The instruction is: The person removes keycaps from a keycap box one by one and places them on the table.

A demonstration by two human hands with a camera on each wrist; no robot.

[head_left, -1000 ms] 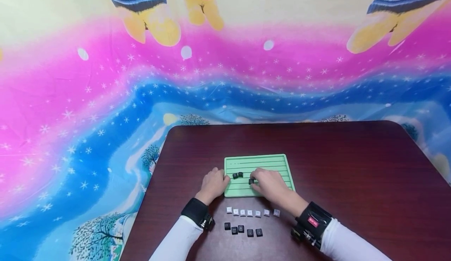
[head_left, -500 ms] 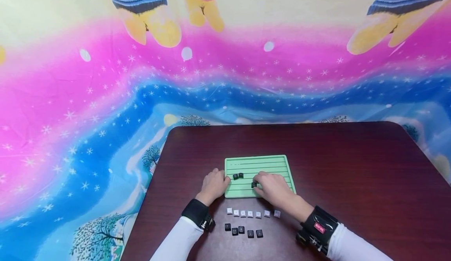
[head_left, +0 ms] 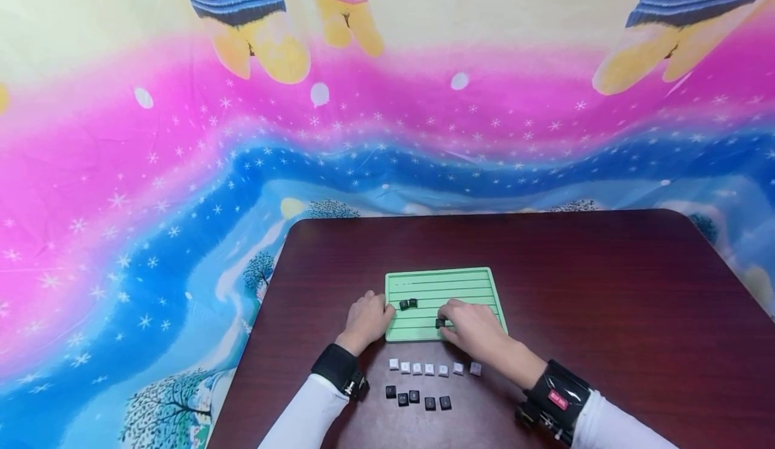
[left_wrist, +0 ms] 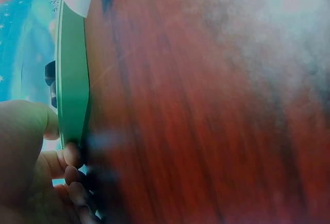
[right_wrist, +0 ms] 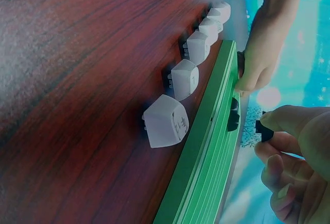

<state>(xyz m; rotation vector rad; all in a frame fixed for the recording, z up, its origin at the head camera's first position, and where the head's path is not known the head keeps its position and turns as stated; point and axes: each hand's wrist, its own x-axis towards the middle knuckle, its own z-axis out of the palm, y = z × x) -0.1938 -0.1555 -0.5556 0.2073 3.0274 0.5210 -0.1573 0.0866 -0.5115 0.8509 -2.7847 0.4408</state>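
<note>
A green ridged tray (head_left: 445, 286) lies on the table. At its left edge my left hand (head_left: 366, 320) grips the rim; in the left wrist view the thumb is on the top side and the fingertips (left_wrist: 73, 154) are against the side wall. My right hand (head_left: 478, 329) pinches a black keycap (head_left: 440, 324) between thumb and index finger above the tray's lower middle. The right wrist view shows that held keycap (right_wrist: 265, 131) apart from the tray surface. Two black keycaps (head_left: 408, 304) sit side by side on the tray's left part.
In front of the tray runs a row of several white keycaps (head_left: 429, 369). Nearer to me lies an uneven row of several black keycaps (head_left: 414, 396). The dark red-brown table (head_left: 605, 301) extends to the right, with a printed cloth (head_left: 424, 132) behind it.
My right hand has moved slightly right and toward me with the black keycap pinched in it. The left hand stays at the tray's edge.
</note>
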